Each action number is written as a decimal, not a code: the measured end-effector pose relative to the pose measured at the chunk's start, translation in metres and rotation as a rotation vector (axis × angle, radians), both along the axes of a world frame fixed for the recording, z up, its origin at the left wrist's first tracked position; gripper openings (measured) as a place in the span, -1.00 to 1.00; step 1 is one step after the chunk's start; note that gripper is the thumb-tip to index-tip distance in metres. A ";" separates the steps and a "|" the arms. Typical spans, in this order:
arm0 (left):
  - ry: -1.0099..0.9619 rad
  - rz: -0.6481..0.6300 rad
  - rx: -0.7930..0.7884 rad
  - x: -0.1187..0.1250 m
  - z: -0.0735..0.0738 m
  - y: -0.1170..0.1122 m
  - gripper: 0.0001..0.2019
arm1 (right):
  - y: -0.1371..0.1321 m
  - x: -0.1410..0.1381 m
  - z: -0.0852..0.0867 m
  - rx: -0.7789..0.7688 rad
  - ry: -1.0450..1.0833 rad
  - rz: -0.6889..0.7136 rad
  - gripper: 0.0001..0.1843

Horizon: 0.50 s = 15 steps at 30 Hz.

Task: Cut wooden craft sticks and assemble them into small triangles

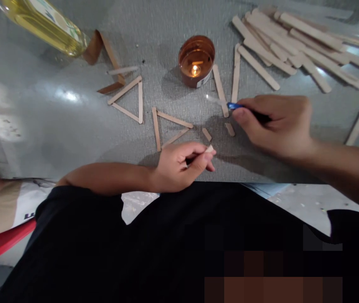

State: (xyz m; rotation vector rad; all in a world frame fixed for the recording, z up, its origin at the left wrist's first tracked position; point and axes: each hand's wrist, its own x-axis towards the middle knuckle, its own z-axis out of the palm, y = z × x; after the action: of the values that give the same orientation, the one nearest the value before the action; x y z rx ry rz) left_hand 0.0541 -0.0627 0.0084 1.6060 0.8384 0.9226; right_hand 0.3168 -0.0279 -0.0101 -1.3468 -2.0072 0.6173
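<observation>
Left hand point(178, 168), fingers tight on a wooden stick point(210, 149); right hand point(280, 124), fingers tight around a blue tool point(234, 106)

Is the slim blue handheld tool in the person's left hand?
No: the right hand grips the slim blue handheld tool, while the left hand pinches a pale wooden stick piece.

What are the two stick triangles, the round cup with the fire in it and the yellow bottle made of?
Triangles: probably plain wood, pale tan and dull, cut in flat strips.
Cup: maybe thin metal; its coppery inside gleams, though the flame may add colour.
Bottle: smooth and see-through, as yellow liquid shows inside; plastic or glass, I can't tell.
</observation>
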 end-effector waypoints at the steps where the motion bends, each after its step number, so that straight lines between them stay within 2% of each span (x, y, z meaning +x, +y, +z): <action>1: 0.006 -0.049 0.033 -0.001 0.000 -0.001 -0.93 | 0.002 0.000 0.001 -0.014 0.009 -0.023 -0.72; 4: 0.054 -0.221 0.228 -0.003 -0.005 -0.001 -0.91 | 0.004 0.001 0.002 0.017 0.023 0.011 -0.74; 9: 0.127 -0.378 0.786 -0.004 -0.024 0.008 -0.87 | 0.004 0.000 -0.001 0.006 0.029 0.056 -0.80; 11: 0.201 -0.434 0.861 -0.003 -0.030 0.012 -0.84 | 0.006 -0.001 -0.004 0.031 0.050 0.067 -0.81; 15: 0.401 -0.516 0.810 -0.001 -0.036 0.018 -0.75 | 0.011 -0.002 -0.008 0.074 0.052 0.062 -0.77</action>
State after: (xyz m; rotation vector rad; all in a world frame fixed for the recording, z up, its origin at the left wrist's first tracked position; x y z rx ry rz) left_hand 0.0535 -0.0443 -0.0277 2.6122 0.2487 0.5843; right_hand 0.3148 -0.0165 -0.0183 -1.2173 -2.0162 0.5942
